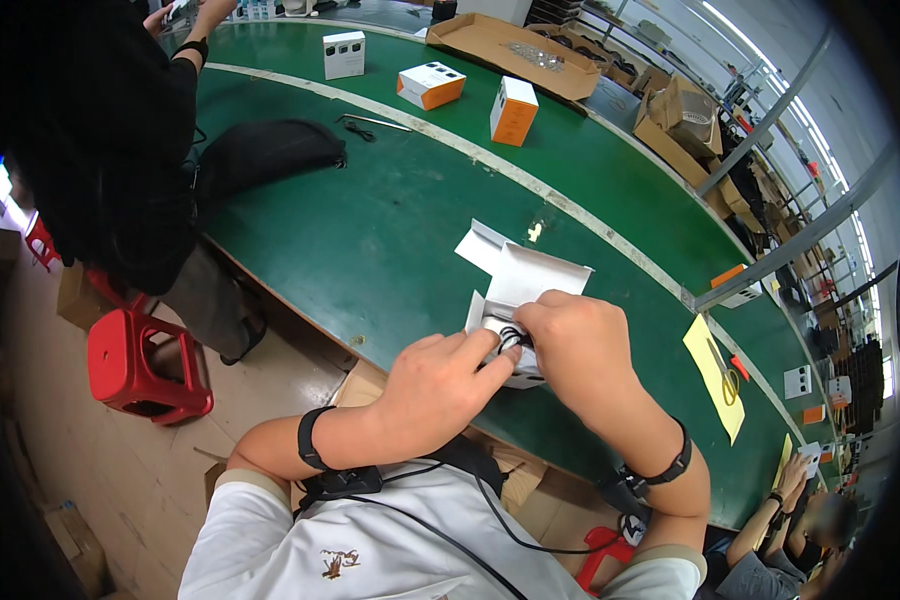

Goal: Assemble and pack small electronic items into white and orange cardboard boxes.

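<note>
A small white carton (537,277) stands on the green table in front of me with its lid flaps folded open toward the far side. Inside its mouth shows a coiled black cable (511,335). My left hand (438,386) reaches in from the near left side, thumb and forefinger closed on the cable. From the right, my right hand (582,345) curls over the carton's opening, fingertips bent down and pressed together inside the rim. What those right fingertips grip is hidden behind the hand.
Several white-and-orange cartons (515,112) stand farther back on the table (370,230). A black bag (270,158) lies at left beside a standing person (90,150). Scissors (727,383) rest on yellow paper (710,365) at right. A red stool (140,365) is on the floor.
</note>
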### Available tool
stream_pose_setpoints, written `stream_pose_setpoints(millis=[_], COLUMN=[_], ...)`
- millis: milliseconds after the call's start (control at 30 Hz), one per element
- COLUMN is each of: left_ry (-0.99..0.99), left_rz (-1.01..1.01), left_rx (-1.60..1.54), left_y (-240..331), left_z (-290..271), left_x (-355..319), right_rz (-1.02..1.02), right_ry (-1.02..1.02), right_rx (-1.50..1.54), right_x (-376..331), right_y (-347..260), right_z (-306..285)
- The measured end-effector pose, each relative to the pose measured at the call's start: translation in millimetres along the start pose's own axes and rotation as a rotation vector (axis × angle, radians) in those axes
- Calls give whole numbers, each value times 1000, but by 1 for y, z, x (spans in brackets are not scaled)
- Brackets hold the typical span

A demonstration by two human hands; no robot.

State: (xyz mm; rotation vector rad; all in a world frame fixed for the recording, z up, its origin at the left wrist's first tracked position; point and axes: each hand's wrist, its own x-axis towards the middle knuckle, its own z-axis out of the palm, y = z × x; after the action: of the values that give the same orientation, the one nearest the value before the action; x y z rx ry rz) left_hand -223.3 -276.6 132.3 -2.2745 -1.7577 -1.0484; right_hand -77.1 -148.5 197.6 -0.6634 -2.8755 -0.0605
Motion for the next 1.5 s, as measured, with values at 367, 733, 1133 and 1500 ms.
stream_pose_setpoints(millis=[367,733,1133,1500], left_ry=[9,239,359,286], left_rz=[-79,54,-210,-50], left_rx=[85,-33,-428,-210], left_y=[5,-7,-5,-5], left_z=[-6,15,15,15], left_x=[12,1,2,4], right_rz=[-42,-21,-75,-120], right_ry=[258,273,232,109], right_rx=[288,408,155,186], right_x=[-40,-61,-36,-36], right_y=[-2,18,-9,-5], right_z=[-8,6,7,-1])
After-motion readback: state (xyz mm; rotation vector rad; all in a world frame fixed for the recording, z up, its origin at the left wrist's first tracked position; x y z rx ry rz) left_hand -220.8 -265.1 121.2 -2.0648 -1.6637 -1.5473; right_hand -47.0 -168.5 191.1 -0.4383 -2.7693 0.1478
